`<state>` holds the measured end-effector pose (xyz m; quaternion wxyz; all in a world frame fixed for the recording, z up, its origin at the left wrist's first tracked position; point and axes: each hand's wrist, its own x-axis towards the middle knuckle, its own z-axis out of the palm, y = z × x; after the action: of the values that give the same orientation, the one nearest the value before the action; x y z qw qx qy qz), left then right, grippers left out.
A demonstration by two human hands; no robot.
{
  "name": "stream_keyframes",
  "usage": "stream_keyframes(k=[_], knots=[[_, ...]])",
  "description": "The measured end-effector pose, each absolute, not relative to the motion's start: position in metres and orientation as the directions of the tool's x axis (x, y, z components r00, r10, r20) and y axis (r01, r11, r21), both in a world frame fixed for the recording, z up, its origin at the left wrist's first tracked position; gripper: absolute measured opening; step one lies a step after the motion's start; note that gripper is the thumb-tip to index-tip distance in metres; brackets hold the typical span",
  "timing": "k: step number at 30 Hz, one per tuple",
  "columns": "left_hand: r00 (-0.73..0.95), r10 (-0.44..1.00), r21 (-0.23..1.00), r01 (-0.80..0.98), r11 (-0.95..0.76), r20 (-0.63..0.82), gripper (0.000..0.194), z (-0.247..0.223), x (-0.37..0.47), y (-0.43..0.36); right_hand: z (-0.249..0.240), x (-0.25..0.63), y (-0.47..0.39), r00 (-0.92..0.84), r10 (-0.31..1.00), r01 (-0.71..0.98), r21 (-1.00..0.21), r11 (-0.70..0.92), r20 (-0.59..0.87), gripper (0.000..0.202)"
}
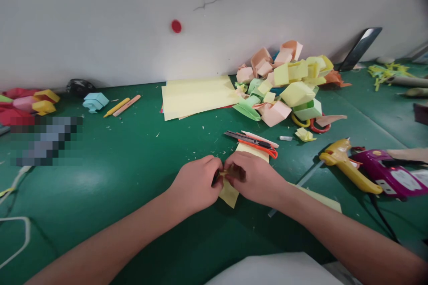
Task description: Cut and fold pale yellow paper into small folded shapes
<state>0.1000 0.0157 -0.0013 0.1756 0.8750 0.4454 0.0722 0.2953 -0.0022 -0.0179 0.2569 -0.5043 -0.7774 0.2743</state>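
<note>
My left hand (201, 183) and my right hand (256, 178) meet over the green tabletop, fingers pinched. Both close on a small piece of yellow paper (229, 194), whose lower corner hangs below the fingertips; its upper part is hidden. A dark patch shows inside the left fingers, too shaded to name. Just beyond my right hand lie an orange and black utility knife (256, 141) and a slim white-pink stick (261, 138). Another yellow paper strip (249, 149) lies partly under the knife.
Yellow sheets (199, 95) and a heap of folded paper pieces (294, 84) lie by the wall. At right are a yellow glue gun (351, 167) with its glue stick and a purple device (391, 171). Scissors (320, 125), pens (122, 106) and a phone (361, 49) are around.
</note>
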Motion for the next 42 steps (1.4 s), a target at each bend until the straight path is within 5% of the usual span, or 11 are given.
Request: stream_keyframes(k=[14,21,26,30,42], knots=[[0.691,0.703,0.102,0.697,-0.71,0.168,0.016,-0.011,0.101,0.009,-0.025,0.29,-0.009,-0.489,0.818,0.751,-0.33,0.572,0.303,0.015],[0.658,0.669,0.144,0.668,-0.731,0.345,0.021,-0.013,0.097,0.013,-0.012,0.295,-0.009,-0.348,0.932,0.583,-0.753,0.304,0.107,0.002],[0.608,0.661,0.213,0.645,-0.734,0.439,0.025,-0.009,0.094,0.018,-0.013,0.298,-0.002,-0.332,0.939,0.21,-0.978,-0.019,-0.09,0.009],[0.586,0.644,0.242,0.619,-0.747,0.491,0.02,-0.004,0.094,0.018,-0.016,0.294,0.003,-0.38,0.914,-0.059,-0.982,-0.179,-0.144,0.024],[0.615,0.487,0.174,0.497,-0.85,0.621,0.029,0.01,0.094,0.017,-0.009,0.293,0.001,-0.469,0.863,-0.283,-0.894,-0.348,-0.187,0.038]])
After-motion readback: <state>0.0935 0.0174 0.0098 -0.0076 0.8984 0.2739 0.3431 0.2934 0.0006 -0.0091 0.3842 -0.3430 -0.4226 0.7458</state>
